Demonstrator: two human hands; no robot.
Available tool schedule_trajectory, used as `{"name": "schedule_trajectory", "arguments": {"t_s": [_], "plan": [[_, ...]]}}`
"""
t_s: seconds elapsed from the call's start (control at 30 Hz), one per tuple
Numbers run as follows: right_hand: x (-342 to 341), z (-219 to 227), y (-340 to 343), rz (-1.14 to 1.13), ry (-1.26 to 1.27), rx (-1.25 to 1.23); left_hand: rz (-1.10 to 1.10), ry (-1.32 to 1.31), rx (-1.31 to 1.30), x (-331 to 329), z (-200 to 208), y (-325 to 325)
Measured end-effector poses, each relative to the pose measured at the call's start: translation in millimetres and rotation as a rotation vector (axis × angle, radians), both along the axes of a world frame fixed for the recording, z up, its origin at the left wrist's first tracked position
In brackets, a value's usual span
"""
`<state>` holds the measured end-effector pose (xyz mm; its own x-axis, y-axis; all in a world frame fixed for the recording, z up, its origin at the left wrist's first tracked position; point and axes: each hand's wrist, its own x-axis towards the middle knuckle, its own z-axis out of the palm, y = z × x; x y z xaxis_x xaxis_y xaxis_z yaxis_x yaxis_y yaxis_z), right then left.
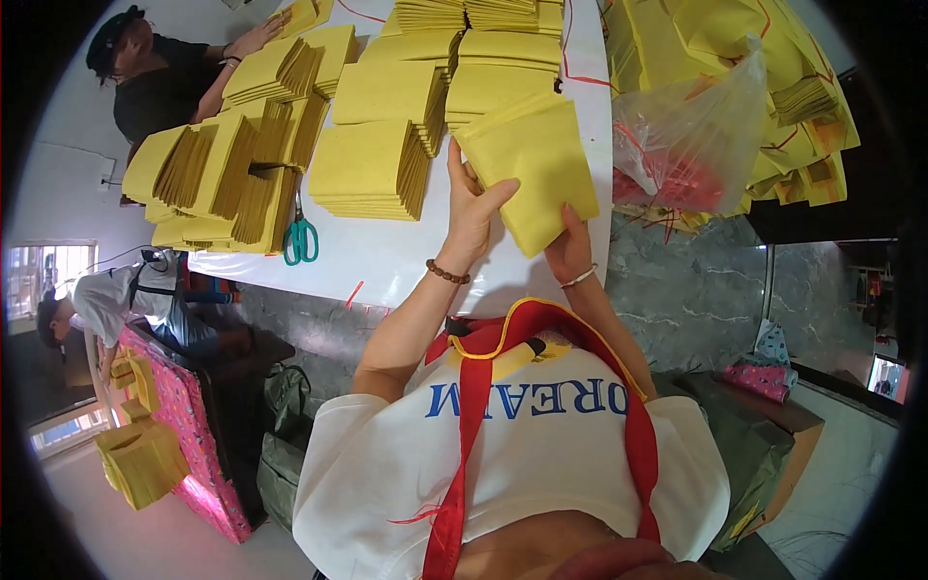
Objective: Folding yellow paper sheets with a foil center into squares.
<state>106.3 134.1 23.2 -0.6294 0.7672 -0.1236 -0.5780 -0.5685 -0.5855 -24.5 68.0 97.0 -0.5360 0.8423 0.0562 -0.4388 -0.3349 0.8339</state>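
Over the near edge of the white table (333, 274) I hold a folded yellow packet (541, 159); I cannot tell whether it is paper or cloth. My left hand (472, 213) grips its left side, thumb lying across the top face. At the lower right corner, my right hand (572, 246) pinches it, with the thumb on top and the other fingers hidden beneath. Just left of the packet lies a fanned stack of folded yellow pieces (362, 169). Teal-handled scissors (301, 240) rest beside another yellow stack (217, 174) farther left.
More yellow stacks (503, 87) fill the table's far side. A co-worker (159, 87) reaches in at far left; another person (126, 295) bends over a pink-covered surface (198, 435). To the right are a clear plastic bag (696, 135) with red contents and hanging yellow pieces (802, 126).
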Motion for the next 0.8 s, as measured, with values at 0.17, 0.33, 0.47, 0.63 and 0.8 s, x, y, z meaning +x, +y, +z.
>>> {"name": "schedule_trajectory", "arguments": {"t_s": [0.17, 0.33, 0.47, 0.63, 0.8], "plan": [[36.3, -6.6, 20.3, 0.224, -0.106, 0.293, -0.072, 0.143, 0.046, -13.7, -1.2, -17.1], [47.4, 21.8, 56.8, 0.420, -0.300, 0.652, -0.235, 0.429, 0.008, -17.4, 9.8, -21.9], [32.3, 23.5, 56.5, 0.375, -0.322, 0.531, -0.211, 0.519, -0.010, -7.6, 23.6, -16.4], [7.9, -12.4, 46.3, 0.289, 0.059, 0.120, -0.253, 0.449, -0.117, -5.9, 43.1, -17.5], [-18.6, -48.8, 35.9, 0.312, 0.180, -0.162, -0.274, 0.227, -0.124, -7.4, 52.8, -25.4]]}}
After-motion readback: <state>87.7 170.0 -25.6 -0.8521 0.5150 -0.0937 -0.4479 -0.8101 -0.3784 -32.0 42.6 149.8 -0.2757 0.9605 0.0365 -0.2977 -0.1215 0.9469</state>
